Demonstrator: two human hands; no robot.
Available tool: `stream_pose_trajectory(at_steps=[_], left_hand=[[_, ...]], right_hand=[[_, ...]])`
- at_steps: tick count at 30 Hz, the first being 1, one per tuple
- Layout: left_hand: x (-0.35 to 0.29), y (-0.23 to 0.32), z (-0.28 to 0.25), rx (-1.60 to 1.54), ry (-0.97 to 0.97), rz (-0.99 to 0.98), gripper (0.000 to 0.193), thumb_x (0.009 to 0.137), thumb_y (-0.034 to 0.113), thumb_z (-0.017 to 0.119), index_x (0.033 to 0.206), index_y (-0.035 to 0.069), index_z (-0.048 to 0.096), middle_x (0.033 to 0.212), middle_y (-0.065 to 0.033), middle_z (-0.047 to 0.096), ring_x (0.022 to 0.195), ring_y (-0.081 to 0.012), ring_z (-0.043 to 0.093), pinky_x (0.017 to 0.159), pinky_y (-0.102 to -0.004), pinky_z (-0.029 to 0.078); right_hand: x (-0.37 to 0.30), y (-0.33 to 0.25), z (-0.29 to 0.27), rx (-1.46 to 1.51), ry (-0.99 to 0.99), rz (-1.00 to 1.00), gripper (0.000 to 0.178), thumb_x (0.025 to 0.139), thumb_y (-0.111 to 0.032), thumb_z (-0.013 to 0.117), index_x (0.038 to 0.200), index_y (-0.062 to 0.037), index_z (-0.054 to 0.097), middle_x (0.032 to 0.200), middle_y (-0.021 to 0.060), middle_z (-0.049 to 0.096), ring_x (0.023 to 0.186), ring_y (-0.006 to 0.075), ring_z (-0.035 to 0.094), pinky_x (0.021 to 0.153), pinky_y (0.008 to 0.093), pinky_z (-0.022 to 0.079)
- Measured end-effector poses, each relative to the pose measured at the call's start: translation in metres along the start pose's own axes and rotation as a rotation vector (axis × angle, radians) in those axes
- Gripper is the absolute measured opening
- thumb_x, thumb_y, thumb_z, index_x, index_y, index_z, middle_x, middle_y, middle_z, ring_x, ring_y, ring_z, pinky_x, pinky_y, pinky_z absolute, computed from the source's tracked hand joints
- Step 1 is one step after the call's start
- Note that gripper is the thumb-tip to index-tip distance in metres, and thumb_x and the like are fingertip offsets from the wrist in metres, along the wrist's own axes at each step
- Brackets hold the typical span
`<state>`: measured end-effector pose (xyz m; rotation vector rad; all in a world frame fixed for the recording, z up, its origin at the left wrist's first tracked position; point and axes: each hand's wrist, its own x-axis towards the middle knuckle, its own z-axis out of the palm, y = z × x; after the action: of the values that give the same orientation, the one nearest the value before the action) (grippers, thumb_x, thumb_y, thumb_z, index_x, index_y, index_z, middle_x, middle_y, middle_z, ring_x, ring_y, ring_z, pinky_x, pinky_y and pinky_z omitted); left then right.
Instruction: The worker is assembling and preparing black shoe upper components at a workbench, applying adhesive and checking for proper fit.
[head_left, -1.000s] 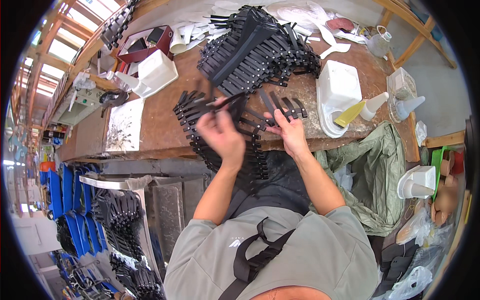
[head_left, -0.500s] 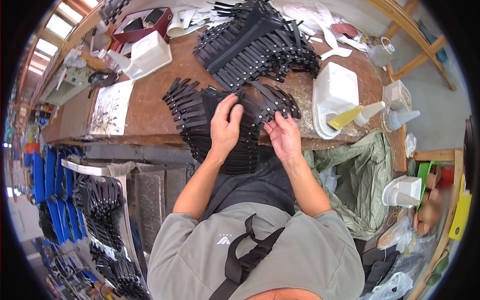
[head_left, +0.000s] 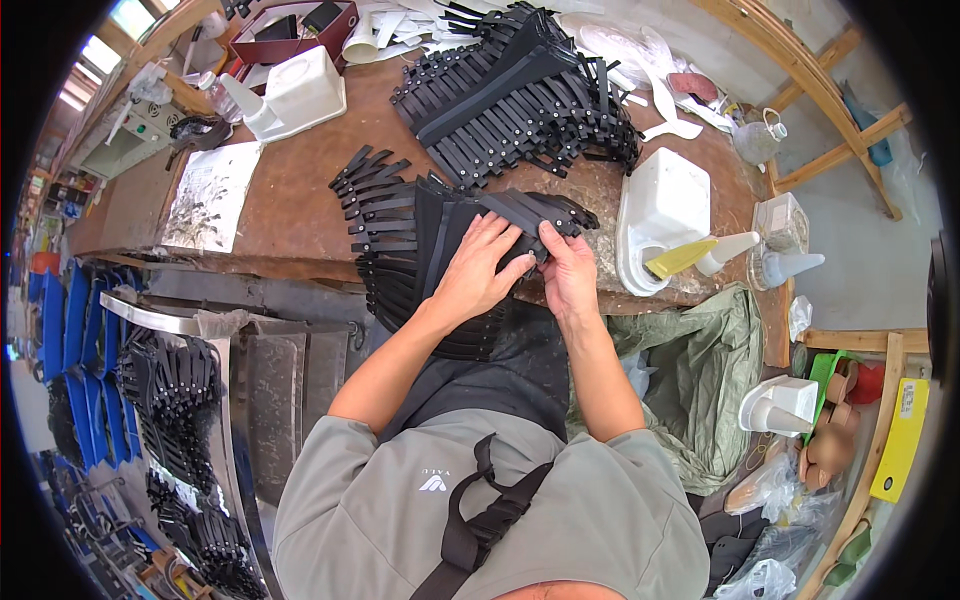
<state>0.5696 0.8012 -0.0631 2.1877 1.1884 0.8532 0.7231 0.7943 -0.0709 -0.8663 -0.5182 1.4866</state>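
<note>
A bundle of black strap pieces with metal studs point(head_left: 388, 250) hangs over the near edge of the brown worktable point(head_left: 300, 185), its straps fanned out to the left and downward. My left hand point(head_left: 478, 272) lies over its middle with fingers stretched out and the thumb apart. My right hand point(head_left: 570, 278) pinches the studded straps at the bundle's right side, thumb on top; its fingertips are partly hidden. Just beyond lies a larger pile of similar black studded straps point(head_left: 510, 110).
A white box-shaped dispenser point(head_left: 668, 190) with a yellow-handled tool point(head_left: 682, 257) stands at right. Another white dispenser point(head_left: 303, 92) and a stained paper sheet point(head_left: 212, 198) are at left. A green sack point(head_left: 700, 390) gapes below the table's right side; a metal-edged rack point(head_left: 150, 312) stands lower left.
My left hand has moved right and down, from an upright grasp to lying flat across the straps. Studded straps at the right are now folded toward the bundle's middle.
</note>
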Motion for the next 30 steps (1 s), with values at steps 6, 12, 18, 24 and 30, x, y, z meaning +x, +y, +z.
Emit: stream_pose_trajectory(at_steps=[6,12,18,24,30], left_hand=[[0.013,0.011,-0.01,-0.437,0.071,-0.033,0.046,0.094,0.034,0.048,0.117,-0.005,0.055,0.123,-0.0221,0.051,0.127,-0.0353,0.036,0.108,-0.0428,0.024],[0.017,0.025,-0.017,-1.126,-0.07,-0.299,0.025,0.094,0.022,0.057,0.098,-0.002,0.064,0.082,0.0012,0.064,0.069,-0.0036,0.055,0.062,-0.0214,0.047],[0.023,0.037,-0.029,-1.308,-0.187,-0.356,0.026,0.093,0.022,0.058,0.095,-0.003,0.064,0.084,-0.0043,0.066,0.074,-0.008,0.059,0.068,-0.024,0.049],[0.03,0.051,-0.024,-1.489,-0.151,-0.43,0.023,0.092,0.019,0.059,0.098,-0.003,0.064,0.088,-0.0061,0.067,0.078,-0.0109,0.061,0.073,-0.0271,0.051],[0.027,0.061,-0.037,-1.339,-0.27,-0.319,0.018,0.092,0.013,0.057,0.1,-0.001,0.064,0.089,-0.005,0.066,0.082,-0.0118,0.062,0.076,-0.0275,0.051]], right_hand=[[-0.02,0.004,0.02,0.145,-0.024,-0.167,0.027,0.091,-0.008,0.058,0.117,-0.0036,0.057,0.116,0.0062,0.061,0.107,0.0144,0.056,0.095,0.0297,0.042],[-0.049,0.0,0.021,0.064,-0.087,-0.144,0.028,0.093,-0.013,0.057,0.119,-0.0033,0.057,0.117,0.0046,0.061,0.107,0.0157,0.056,0.094,0.0329,0.043],[-0.059,-0.021,-0.003,-0.159,-0.036,-0.139,0.019,0.093,-0.019,0.058,0.099,-0.0026,0.063,0.086,0.0069,0.067,0.069,0.0131,0.062,0.065,0.0279,0.051],[-0.074,-0.027,0.0,-0.323,-0.091,0.0,0.018,0.092,-0.016,0.059,0.094,0.0005,0.063,0.08,0.0076,0.066,0.067,0.0133,0.062,0.063,0.0263,0.049],[-0.11,-0.139,0.0,-0.755,-0.618,-0.224,0.025,0.077,-0.002,0.069,0.101,0.0017,0.064,0.084,0.0075,0.065,0.077,0.014,0.061,0.068,0.0271,0.048]])
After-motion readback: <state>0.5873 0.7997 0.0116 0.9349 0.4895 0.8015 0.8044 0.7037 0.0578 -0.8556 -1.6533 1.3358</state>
